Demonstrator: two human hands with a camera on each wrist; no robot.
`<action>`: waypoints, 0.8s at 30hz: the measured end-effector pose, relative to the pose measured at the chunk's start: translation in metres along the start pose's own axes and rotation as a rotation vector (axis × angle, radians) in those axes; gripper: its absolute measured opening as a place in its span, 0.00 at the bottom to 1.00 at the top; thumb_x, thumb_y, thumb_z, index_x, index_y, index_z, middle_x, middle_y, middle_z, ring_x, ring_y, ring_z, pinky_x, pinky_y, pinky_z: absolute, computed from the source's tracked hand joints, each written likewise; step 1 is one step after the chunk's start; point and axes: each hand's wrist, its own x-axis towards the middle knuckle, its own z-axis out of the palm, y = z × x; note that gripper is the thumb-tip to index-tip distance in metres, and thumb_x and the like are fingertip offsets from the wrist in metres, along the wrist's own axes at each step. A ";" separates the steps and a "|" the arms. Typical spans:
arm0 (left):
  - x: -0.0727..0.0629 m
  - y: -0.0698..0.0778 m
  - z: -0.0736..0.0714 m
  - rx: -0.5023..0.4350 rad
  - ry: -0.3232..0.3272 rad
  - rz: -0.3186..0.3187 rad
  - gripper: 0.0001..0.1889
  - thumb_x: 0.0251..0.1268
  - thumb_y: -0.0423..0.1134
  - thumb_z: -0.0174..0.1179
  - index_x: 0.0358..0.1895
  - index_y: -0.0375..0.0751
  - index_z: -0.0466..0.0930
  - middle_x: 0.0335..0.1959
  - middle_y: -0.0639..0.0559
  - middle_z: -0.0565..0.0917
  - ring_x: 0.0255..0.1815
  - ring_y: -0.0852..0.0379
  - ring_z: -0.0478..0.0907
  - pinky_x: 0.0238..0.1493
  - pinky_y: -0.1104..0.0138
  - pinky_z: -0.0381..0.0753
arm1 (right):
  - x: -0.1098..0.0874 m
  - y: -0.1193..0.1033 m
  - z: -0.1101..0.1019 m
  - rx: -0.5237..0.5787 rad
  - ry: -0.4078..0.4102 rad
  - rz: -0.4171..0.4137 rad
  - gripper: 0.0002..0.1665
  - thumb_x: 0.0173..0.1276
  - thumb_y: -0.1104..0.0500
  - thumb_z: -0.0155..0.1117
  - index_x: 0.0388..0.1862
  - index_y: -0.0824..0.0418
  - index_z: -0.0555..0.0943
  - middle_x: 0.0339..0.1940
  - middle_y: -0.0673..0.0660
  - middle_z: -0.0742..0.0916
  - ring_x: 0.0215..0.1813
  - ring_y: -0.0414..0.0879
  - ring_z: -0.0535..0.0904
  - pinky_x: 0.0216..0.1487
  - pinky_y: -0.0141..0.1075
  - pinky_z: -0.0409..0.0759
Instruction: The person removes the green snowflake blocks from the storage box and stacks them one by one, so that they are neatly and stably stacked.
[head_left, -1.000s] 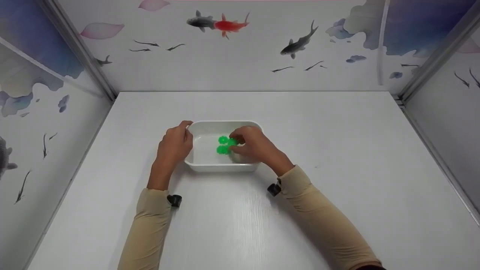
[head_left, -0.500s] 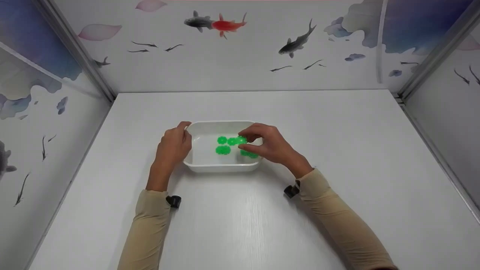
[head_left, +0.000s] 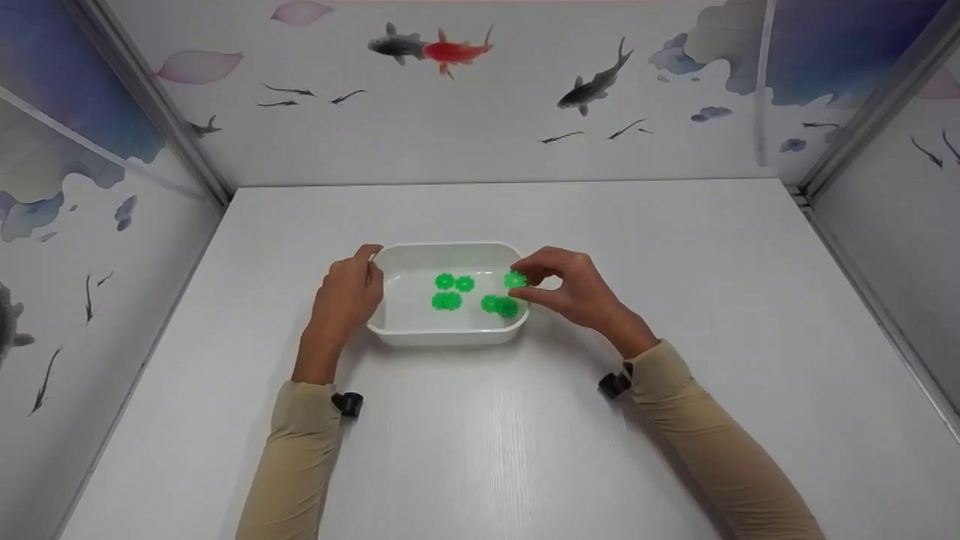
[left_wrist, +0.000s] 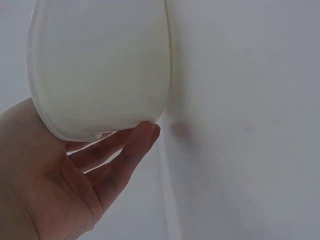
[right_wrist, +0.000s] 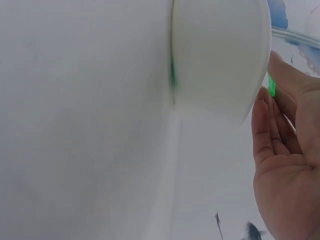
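Observation:
A white rectangular plastic basin (head_left: 409, 311) sits on the table, its outer walls showing in both wrist views. My left hand (head_left: 349, 289) holds the basin's left end, fingers against the wall (left_wrist: 132, 155). At the opposite end, my right hand (head_left: 574, 289) pinches a green scalloped disc (head_left: 515, 280) between thumb and fingers, over the right rim. The right wrist view catches only a sliver of that green disc (right_wrist: 272, 86) behind the rim. On the basin floor lie two single green discs (head_left: 454, 283), an overlapping pair (head_left: 447, 301) in front of them, and another overlapping group (head_left: 500, 305) at the right.
The white table (head_left: 480, 435) surrounds the basin. Panels printed with fish (head_left: 431, 46) enclose it at the back and both sides, joined by metal posts (head_left: 862, 112) at the corners. A small black camera (head_left: 348, 405) is strapped at each wrist.
My right hand has moved right, from the basin's middle to its right rim, taking a green disc along and uncovering the group at the right. The left hand stays at its end.

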 end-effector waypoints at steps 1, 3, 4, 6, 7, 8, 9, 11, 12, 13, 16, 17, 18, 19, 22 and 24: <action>0.000 0.000 0.000 -0.001 -0.002 0.000 0.24 0.88 0.42 0.45 0.79 0.44 0.72 0.68 0.40 0.86 0.64 0.43 0.88 0.62 0.47 0.87 | -0.002 0.001 -0.002 -0.003 0.005 0.005 0.21 0.66 0.52 0.83 0.57 0.52 0.91 0.47 0.47 0.92 0.46 0.42 0.87 0.51 0.54 0.90; 0.000 0.000 -0.001 -0.007 -0.008 -0.003 0.24 0.89 0.42 0.45 0.79 0.44 0.71 0.69 0.40 0.85 0.64 0.43 0.87 0.63 0.46 0.87 | -0.005 0.002 -0.008 -0.008 0.009 0.017 0.21 0.66 0.52 0.83 0.56 0.51 0.91 0.47 0.46 0.92 0.46 0.42 0.87 0.51 0.52 0.90; 0.000 0.000 -0.001 -0.011 -0.009 -0.003 0.24 0.89 0.42 0.44 0.79 0.44 0.71 0.69 0.40 0.85 0.64 0.43 0.88 0.63 0.46 0.87 | -0.007 0.003 -0.010 -0.012 0.007 0.023 0.21 0.66 0.51 0.84 0.56 0.50 0.91 0.47 0.46 0.92 0.46 0.42 0.87 0.51 0.52 0.90; 0.000 -0.001 -0.001 -0.017 -0.013 -0.002 0.24 0.89 0.42 0.44 0.80 0.44 0.71 0.69 0.39 0.85 0.64 0.43 0.87 0.62 0.46 0.87 | -0.011 0.005 -0.015 -0.025 0.000 0.028 0.21 0.66 0.51 0.83 0.57 0.51 0.91 0.47 0.46 0.92 0.46 0.42 0.87 0.51 0.52 0.90; 0.000 -0.001 -0.001 -0.019 -0.015 0.000 0.24 0.89 0.42 0.44 0.80 0.44 0.71 0.69 0.39 0.85 0.64 0.43 0.88 0.62 0.46 0.87 | -0.013 0.006 -0.018 -0.028 -0.005 0.031 0.21 0.66 0.51 0.83 0.57 0.51 0.91 0.47 0.47 0.92 0.46 0.42 0.87 0.51 0.51 0.90; 0.000 -0.001 -0.001 -0.019 -0.017 0.003 0.24 0.89 0.42 0.44 0.80 0.44 0.71 0.69 0.39 0.85 0.64 0.43 0.88 0.62 0.46 0.87 | -0.016 0.007 -0.020 -0.036 -0.010 0.036 0.21 0.66 0.52 0.83 0.57 0.51 0.91 0.48 0.47 0.92 0.46 0.42 0.87 0.52 0.51 0.90; -0.001 -0.002 -0.001 -0.018 -0.018 0.004 0.24 0.89 0.42 0.44 0.80 0.44 0.71 0.69 0.40 0.85 0.63 0.44 0.88 0.61 0.46 0.87 | -0.017 0.008 -0.022 -0.045 -0.014 0.042 0.21 0.66 0.52 0.83 0.57 0.52 0.91 0.48 0.47 0.92 0.46 0.42 0.87 0.52 0.50 0.90; 0.000 -0.002 -0.002 -0.016 -0.017 0.007 0.24 0.89 0.42 0.44 0.79 0.45 0.71 0.68 0.40 0.86 0.61 0.44 0.88 0.59 0.46 0.88 | -0.020 0.011 -0.027 -0.059 -0.021 0.053 0.21 0.66 0.54 0.83 0.57 0.52 0.91 0.48 0.47 0.92 0.47 0.43 0.88 0.52 0.49 0.90; -0.001 -0.002 -0.002 -0.015 -0.015 0.008 0.24 0.89 0.42 0.44 0.79 0.45 0.71 0.68 0.40 0.86 0.60 0.44 0.89 0.58 0.47 0.89 | -0.022 0.012 -0.029 -0.065 -0.023 0.061 0.21 0.66 0.55 0.84 0.57 0.52 0.91 0.49 0.47 0.92 0.47 0.43 0.88 0.52 0.48 0.90; -0.001 -0.002 -0.002 -0.014 -0.014 0.008 0.24 0.89 0.41 0.44 0.79 0.45 0.71 0.67 0.40 0.86 0.59 0.45 0.89 0.57 0.47 0.89 | -0.023 0.013 -0.031 -0.069 -0.027 0.067 0.21 0.65 0.56 0.84 0.57 0.53 0.91 0.49 0.47 0.92 0.47 0.43 0.88 0.52 0.49 0.90; 0.000 -0.001 -0.001 -0.012 -0.013 0.007 0.24 0.88 0.41 0.44 0.79 0.44 0.71 0.67 0.39 0.87 0.57 0.45 0.89 0.55 0.48 0.90 | -0.025 0.018 -0.037 -0.088 -0.044 0.091 0.21 0.66 0.56 0.84 0.57 0.52 0.90 0.50 0.47 0.92 0.48 0.44 0.88 0.52 0.50 0.90; 0.000 -0.002 -0.001 -0.012 -0.014 0.008 0.24 0.88 0.41 0.44 0.79 0.44 0.71 0.67 0.39 0.87 0.58 0.45 0.89 0.55 0.48 0.90 | -0.025 0.020 -0.038 -0.094 -0.051 0.100 0.21 0.66 0.55 0.84 0.57 0.52 0.90 0.50 0.48 0.92 0.49 0.44 0.88 0.52 0.50 0.90; 0.000 -0.002 -0.001 -0.013 -0.015 0.009 0.24 0.88 0.41 0.44 0.80 0.44 0.71 0.67 0.40 0.87 0.59 0.45 0.89 0.56 0.48 0.89 | -0.026 0.021 -0.040 -0.102 -0.060 0.110 0.21 0.66 0.54 0.83 0.58 0.52 0.90 0.50 0.48 0.92 0.49 0.44 0.88 0.52 0.50 0.90; 0.000 -0.002 0.000 -0.013 -0.015 0.010 0.24 0.89 0.41 0.44 0.80 0.44 0.71 0.67 0.40 0.86 0.60 0.45 0.89 0.57 0.47 0.89 | -0.026 0.023 -0.041 -0.108 -0.070 0.122 0.21 0.67 0.53 0.83 0.58 0.52 0.90 0.51 0.48 0.92 0.50 0.44 0.88 0.53 0.49 0.90; 0.000 -0.003 0.000 -0.017 -0.012 0.013 0.24 0.88 0.41 0.45 0.79 0.44 0.71 0.67 0.40 0.86 0.61 0.45 0.89 0.59 0.47 0.88 | -0.026 0.027 -0.044 -0.123 -0.098 0.169 0.21 0.68 0.51 0.82 0.58 0.51 0.90 0.52 0.48 0.92 0.51 0.45 0.88 0.54 0.48 0.90; 0.000 -0.003 0.000 -0.014 -0.010 0.013 0.24 0.88 0.41 0.45 0.79 0.45 0.71 0.67 0.40 0.86 0.60 0.45 0.88 0.59 0.47 0.88 | -0.026 0.030 -0.047 -0.121 -0.121 0.208 0.21 0.68 0.51 0.82 0.58 0.51 0.91 0.53 0.48 0.92 0.52 0.46 0.88 0.56 0.48 0.89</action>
